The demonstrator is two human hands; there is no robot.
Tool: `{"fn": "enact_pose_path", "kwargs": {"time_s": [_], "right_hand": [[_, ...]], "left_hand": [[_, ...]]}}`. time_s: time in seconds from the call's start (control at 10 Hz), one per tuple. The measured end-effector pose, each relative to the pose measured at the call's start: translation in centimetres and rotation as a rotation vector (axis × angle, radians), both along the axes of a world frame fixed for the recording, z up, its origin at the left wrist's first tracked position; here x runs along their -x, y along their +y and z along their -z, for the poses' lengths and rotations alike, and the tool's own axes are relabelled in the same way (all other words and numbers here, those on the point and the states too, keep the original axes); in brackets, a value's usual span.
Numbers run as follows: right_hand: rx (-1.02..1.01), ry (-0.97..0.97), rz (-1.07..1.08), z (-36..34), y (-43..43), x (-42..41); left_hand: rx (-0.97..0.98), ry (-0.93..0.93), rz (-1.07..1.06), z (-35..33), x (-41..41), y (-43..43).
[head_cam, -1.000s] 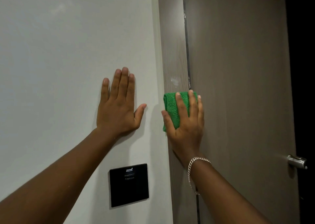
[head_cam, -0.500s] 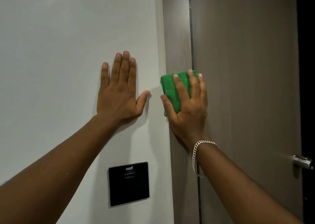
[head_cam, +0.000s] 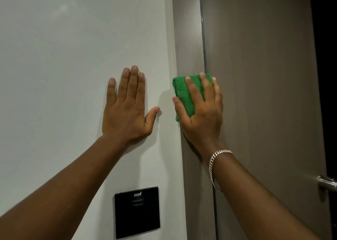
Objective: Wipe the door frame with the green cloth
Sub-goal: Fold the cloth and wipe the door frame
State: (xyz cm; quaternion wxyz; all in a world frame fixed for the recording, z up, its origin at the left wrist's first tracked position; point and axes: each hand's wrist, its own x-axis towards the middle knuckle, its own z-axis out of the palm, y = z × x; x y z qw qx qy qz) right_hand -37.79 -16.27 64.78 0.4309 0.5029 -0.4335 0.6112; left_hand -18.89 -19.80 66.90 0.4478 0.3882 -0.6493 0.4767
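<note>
The door frame (head_cam: pixel 189 39) is a grey-brown wood-grain strip running vertically between the white wall and the door. A folded green cloth (head_cam: pixel 184 92) lies flat against the frame. My right hand (head_cam: pixel 202 112) presses it there with the fingers spread over it; a silver chain bracelet sits on that wrist. My left hand (head_cam: pixel 127 108) rests flat on the white wall left of the frame, fingers apart, holding nothing. Part of the cloth is hidden under my right palm.
The brown door (head_cam: pixel 259 75) fills the right side, with a metal handle (head_cam: pixel 327 183) at the lower right edge. A black square wall panel (head_cam: pixel 137 212) sits on the white wall (head_cam: pixel 73 57) below my left hand. Darkness lies beyond the door's right edge.
My right hand has slid the green cloth up the door frame, over a pale smudge that no longer shows. My left hand has stayed flat on the wall.
</note>
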Motion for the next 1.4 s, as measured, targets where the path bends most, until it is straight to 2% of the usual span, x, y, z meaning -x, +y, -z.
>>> {"fn": "enact_pose_path", "kwargs": {"time_s": [0.1,0.2,0.3,0.6,0.8,1.0,1.2,1.4], "right_hand": [[-0.032,0.357,0.055,2.4,0.0,2.2],[-0.024,0.419,0.025,3.9,0.1,3.5],[-0.004,0.293,-0.004,2.5,0.1,3.2],[-0.049,0.234,0.056,-6.6,0.6,2.0],[-0.044,0.121,0.031,-11.5,0.7,0.5],[-0.008,-0.043,0.058,-10.3,0.0,-1.2],[0.04,-0.051,-0.002,-4.2,-0.2,-1.1],[-0.026,-0.02,-0.05,4.0,0.6,-0.7]], "left_hand": [[-0.002,-0.001,0.001,0.0,0.0,0.0],[0.0,-0.001,-0.013,-0.1,0.0,0.0],[-0.003,0.007,-0.013,-0.1,-0.1,-0.1],[-0.007,0.007,-0.01,0.0,0.0,-0.1],[-0.012,0.007,-0.004,0.1,0.0,0.0],[-0.025,0.005,0.018,0.0,-0.2,0.0],[-0.044,-0.005,0.05,0.0,-0.1,0.3],[-0.124,-0.006,0.11,0.5,-0.3,1.3]]}}
